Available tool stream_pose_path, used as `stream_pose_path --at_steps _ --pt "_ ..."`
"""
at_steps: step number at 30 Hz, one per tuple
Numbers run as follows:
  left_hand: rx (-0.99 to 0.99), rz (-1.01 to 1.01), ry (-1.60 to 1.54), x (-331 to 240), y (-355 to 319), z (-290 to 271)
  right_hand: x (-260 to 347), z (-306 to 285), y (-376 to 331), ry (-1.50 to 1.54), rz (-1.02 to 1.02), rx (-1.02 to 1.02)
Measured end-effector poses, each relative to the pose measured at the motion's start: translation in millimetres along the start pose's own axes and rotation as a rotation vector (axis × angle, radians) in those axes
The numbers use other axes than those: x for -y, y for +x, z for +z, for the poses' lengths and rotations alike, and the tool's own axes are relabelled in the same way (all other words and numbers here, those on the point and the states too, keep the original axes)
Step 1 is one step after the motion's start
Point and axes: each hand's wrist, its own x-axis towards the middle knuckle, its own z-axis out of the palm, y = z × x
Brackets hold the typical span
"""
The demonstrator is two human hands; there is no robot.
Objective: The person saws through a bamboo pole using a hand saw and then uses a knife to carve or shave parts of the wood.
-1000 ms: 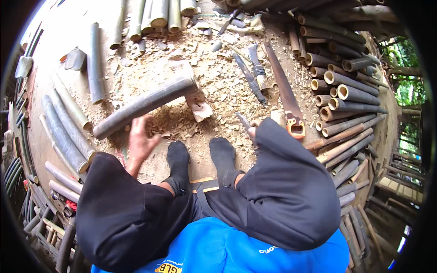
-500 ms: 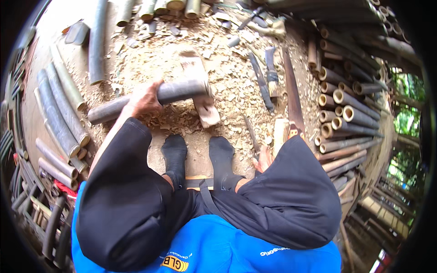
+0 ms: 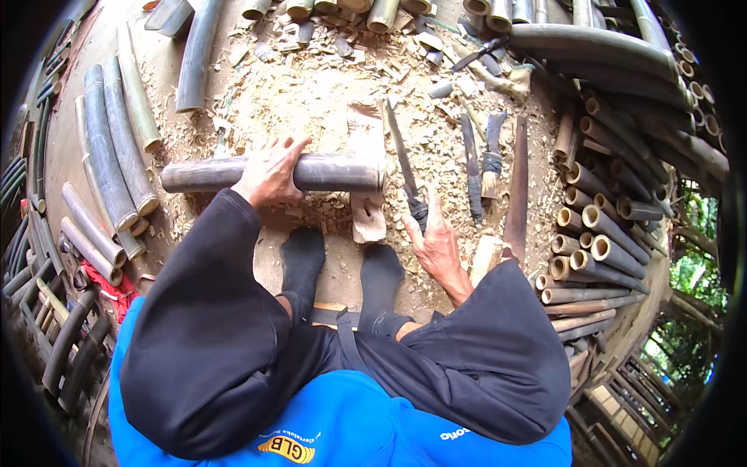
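My left hand point(image 3: 272, 173) is wrapped over a dark bamboo tube point(image 3: 338, 172), thumb on the near side and fingers beyond it. The tube lies crosswise before my feet. Its right end rests on a pale wooden block point(image 3: 369, 218). In my right hand point(image 3: 440, 243) is a knife point(image 3: 399, 152), gripped by its dark wrapped handle with the index finger stretched out. The blade points away from me, just right of the tube's end and apart from it.
Pale shavings point(image 3: 311, 86) cover the ground. Right of the knife lie a dark-handled tool point(image 3: 471, 167), a brush point(image 3: 492, 156) and a long brown blade point(image 3: 517, 187). Bamboo tubes are stacked at right point(image 3: 607, 249), with longer poles point(image 3: 109, 148) at left.
My right hand has come up from beside my right knee, forward and leftward, bringing the knife with it. The bamboo tube has swung to lie more level, still under my left hand.
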Motion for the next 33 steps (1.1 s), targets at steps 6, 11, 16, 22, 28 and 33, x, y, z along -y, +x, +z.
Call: stream_pose_path --at_steps 6,11,16,22,28,33 --pt "0.041 0.044 -0.012 19.2 6.2 15.3 41.5 -4.8 16.2 -0.033 -0.259 -0.138" --pt "0.086 0.044 0.018 15.9 11.5 8.7 -5.2 30.1 26.1 -0.181 -0.167 -0.05" --pt "0.104 0.024 0.027 13.8 8.5 7.4 5.7 10.3 24.6 -0.04 -0.061 0.018" --pt "0.023 0.065 0.04 9.6 11.7 5.7 22.6 8.7 20.4 -0.044 -0.441 -0.255" --pt "0.109 -0.028 0.031 16.8 1.2 10.2 1.0 17.7 33.7 -0.052 0.06 0.078" --pt "0.101 0.059 -0.049 12.4 13.4 6.0 0.7 33.8 18.1 0.2 0.214 -0.227"
